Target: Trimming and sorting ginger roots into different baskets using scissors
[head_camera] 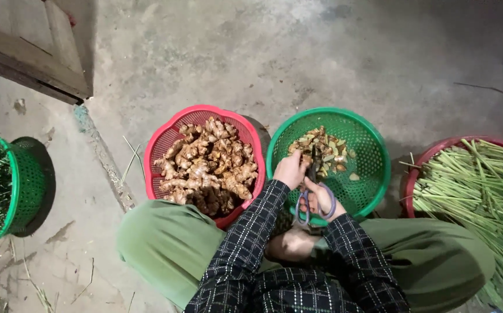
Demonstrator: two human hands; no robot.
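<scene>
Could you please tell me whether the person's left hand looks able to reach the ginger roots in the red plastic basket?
Probably yes: the left hand sits just beside the red plastic basket, and the ginger roots lie uncovered, with nothing between them.

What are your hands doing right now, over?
Right hand grips scissors. Left hand holds a ginger piece over green basket, cut bits inside. Red basket of whole ginger beside. Nothing blocking.

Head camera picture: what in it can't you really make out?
- Piece being cut: hidden by the left hand and scissors, held in the right hand.
- Red basket of green stalks: cut off by the right edge.
- Green basket at left: contents cut off, blurred.
- Cut bits: too small to identify.
</scene>
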